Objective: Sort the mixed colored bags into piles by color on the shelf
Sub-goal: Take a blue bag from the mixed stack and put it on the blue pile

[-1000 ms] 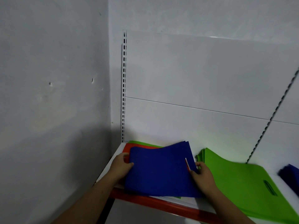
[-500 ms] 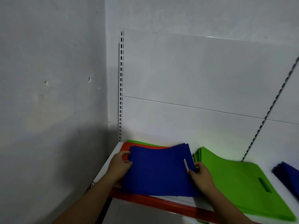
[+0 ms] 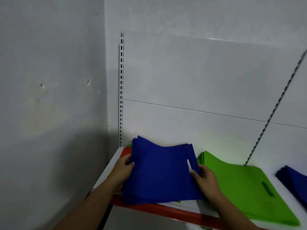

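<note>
Several blue bags (image 3: 161,171) are held as one flat bundle over the left end of the white shelf (image 3: 106,171). My left hand (image 3: 123,171) grips the bundle's left edge, thumb on top. My right hand (image 3: 206,178) pinches its right edge near the handle slot. Under the bundle lie a red bag (image 3: 126,151) and a sliver of green. A pile of green bags (image 3: 245,188) lies to the right. More blue bags (image 3: 294,183) sit at the far right edge.
A grey wall (image 3: 49,97) closes the left side. The white back panel (image 3: 199,80) carries slotted uprights (image 3: 122,88). A red strip (image 3: 166,211) runs along the shelf's front edge.
The blue bundle's far left corner has lifted and now covers more of the red and green bags beneath. Both hands keep their hold at the bundle's edges.
</note>
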A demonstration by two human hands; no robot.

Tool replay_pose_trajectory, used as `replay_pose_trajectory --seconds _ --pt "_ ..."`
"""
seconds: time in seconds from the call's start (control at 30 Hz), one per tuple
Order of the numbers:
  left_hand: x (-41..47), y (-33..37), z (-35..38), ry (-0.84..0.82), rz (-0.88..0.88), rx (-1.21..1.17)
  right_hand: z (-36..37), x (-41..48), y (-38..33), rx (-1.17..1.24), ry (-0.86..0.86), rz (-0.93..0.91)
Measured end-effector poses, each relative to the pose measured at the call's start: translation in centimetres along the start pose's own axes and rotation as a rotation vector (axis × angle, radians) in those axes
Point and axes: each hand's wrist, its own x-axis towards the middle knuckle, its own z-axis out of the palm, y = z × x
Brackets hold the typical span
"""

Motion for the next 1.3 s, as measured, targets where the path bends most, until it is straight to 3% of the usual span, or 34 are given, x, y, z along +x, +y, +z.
replay_pose_trajectory --seconds 0.17,0.37,0.7,1.0,1.3 --pt "0.3 0.9 -1.0 -0.032 0.119 0.1 -0.3 0.2 -2.1 0.096 -0.015 0.026" --pt "1.2 3.9 -1.8 -0.024 0.185 0.029 -0.7 1.9 -4.1 0.1 0.041 0.063" --pt "2.4 7.6 2.8 -0.044 0.236 0.055 -6.1 1.0 -5.4 -0.086 0.232 0.003" --pt "0.7 10.0 20.5 -0.363 0.305 0.03 -20.8 -7.9 -0.7 -0.349 0.576 0.117" --pt "-11.8 12.3 43.5 -0.74 0.339 0.034 -39.2 -25.2 4.2 -0.393 0.892 0.292"
